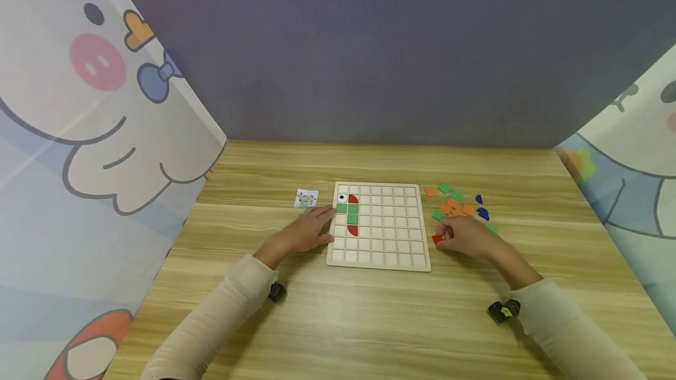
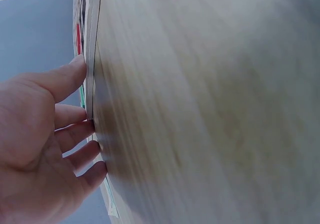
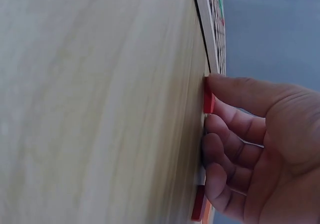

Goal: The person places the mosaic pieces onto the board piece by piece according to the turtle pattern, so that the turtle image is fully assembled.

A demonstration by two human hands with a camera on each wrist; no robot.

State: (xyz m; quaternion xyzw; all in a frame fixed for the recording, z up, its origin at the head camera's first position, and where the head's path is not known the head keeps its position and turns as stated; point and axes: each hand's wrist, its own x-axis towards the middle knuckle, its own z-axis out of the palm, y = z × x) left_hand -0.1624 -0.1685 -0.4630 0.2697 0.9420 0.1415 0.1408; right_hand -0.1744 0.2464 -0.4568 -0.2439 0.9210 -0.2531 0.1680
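Two bare hands reach over a wood-grain tabletop (image 1: 369,315) on either side of a pale wooden board with a grid of square recesses (image 1: 391,234). The left hand (image 1: 307,230) has a loose, released grip: its fingers are spread and relaxed, with thumb and fingertips resting against the board's left edge. The right hand (image 1: 465,237) grasps a small, flat red piece (image 3: 208,97), pinched between thumb and forefinger, just beside the board's right edge; whether it touches the tabletop, I cannot tell. A second flat red piece (image 3: 198,204) shows beneath the curled outer fingers.

In the board's left columns sit a white disc with a black dot (image 1: 342,197), a red rounded-edge piece (image 1: 353,199) to its right, three green square tiles (image 1: 352,219) below, and another red rounded-edge piece (image 1: 352,231) under those. Near the right hand lie scattered orange square tiles (image 1: 431,192), loose green tiles (image 1: 445,188) and dark blue half-round pieces (image 1: 483,213). A small printed card (image 1: 306,198) lies left of the board.
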